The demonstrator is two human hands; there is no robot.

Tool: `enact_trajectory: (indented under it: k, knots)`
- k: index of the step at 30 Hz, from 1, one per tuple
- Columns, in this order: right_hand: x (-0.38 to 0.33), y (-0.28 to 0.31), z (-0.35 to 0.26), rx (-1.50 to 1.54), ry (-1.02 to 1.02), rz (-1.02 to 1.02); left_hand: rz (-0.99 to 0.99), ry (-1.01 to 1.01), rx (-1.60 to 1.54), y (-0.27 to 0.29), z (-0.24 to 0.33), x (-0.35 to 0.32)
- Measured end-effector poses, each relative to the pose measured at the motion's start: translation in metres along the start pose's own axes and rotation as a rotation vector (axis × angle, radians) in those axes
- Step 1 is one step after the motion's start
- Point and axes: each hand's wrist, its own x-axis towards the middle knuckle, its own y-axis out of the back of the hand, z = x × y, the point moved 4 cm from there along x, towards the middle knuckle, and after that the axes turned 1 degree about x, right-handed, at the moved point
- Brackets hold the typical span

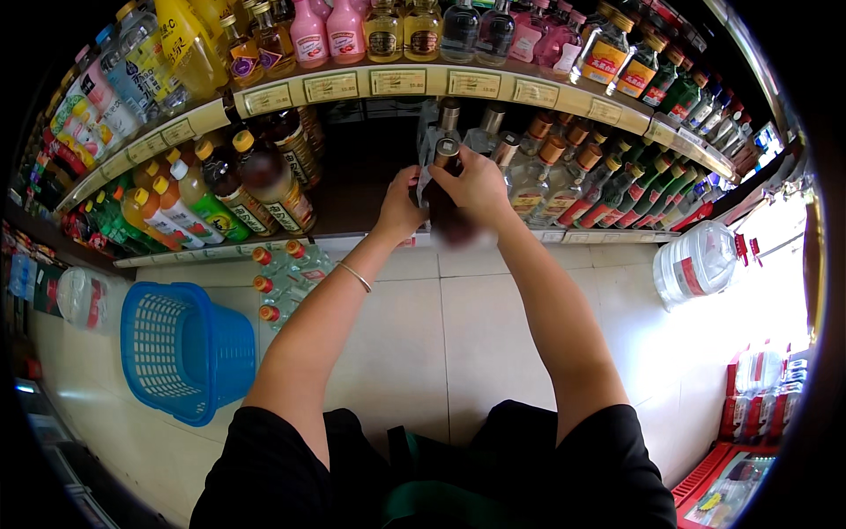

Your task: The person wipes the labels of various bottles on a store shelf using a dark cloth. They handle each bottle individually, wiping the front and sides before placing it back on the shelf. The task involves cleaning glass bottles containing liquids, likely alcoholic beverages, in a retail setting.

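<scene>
Both my hands are raised in front of a shop shelf (352, 225) and hold one dark glass bottle (442, 198) with a grey cap, upright. My left hand (401, 204) grips its left side; a thin bracelet sits on that wrist. My right hand (478, 187) wraps the bottle's upper right side, near the neck. The bottle's lower part is blurred. Behind it stand clear bottles (538, 176) with brown caps on the same shelf.
An upper shelf (397, 84) carries pink, yellow and clear bottles. Orange-capped bottles (203, 198) fill the lower shelf's left. On the tiled floor stand a blue plastic basket (181, 348), a wrapped pack of red-capped bottles (286, 282) and a large water jug (696, 264).
</scene>
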Motion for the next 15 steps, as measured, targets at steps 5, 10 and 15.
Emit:
enact_trajectory:
  k: [5, 10, 15]
  knots:
    - [-0.005, -0.002, -0.006, 0.116, 0.095, 0.039, -0.088, -0.004, -0.086, 0.015, 0.032, -0.009]
    - [-0.014, 0.011, -0.039, 0.354, 0.133, 0.002, -0.042, -0.100, -0.170, 0.038, 0.034, -0.012]
    - [-0.031, 0.060, -0.058, 0.327, 0.212, -0.020, -0.097, -0.034, -0.338, 0.051, 0.049, -0.033]
